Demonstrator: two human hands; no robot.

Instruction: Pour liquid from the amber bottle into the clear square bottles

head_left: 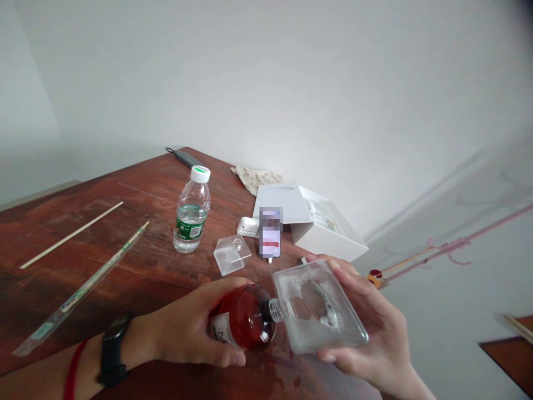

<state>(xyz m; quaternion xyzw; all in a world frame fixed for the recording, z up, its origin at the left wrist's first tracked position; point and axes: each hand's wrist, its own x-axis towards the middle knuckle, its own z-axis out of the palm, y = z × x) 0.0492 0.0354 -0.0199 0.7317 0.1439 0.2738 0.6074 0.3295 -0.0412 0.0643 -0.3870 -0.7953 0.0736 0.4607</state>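
My left hand (pixel 195 322) grips a round bottle of dark red liquid (pixel 244 318) on its side, with a white label partly showing. Its uncapped threaded neck (pixel 273 310) meets the edge of a flat rectangular clear bottle (pixel 320 305), held tilted in my right hand (pixel 375 339). Whitish foamy residue clings inside the clear bottle. A black wristband (pixel 111 350) and a red cord (pixel 73 372) circle my left wrist. Both hands are above the near part of a reddish-brown wooden table (pixel 125 261).
On the table stand a water bottle with a green label (pixel 190 214), a clear square cap (pixel 232 254), a phone with a blurred screen (pixel 270 233), a small white case (pixel 249 226) and an open white box (pixel 320 219). A loose stick (pixel 70 236) and a plastic-wrapped stick (pixel 79 289) lie left.
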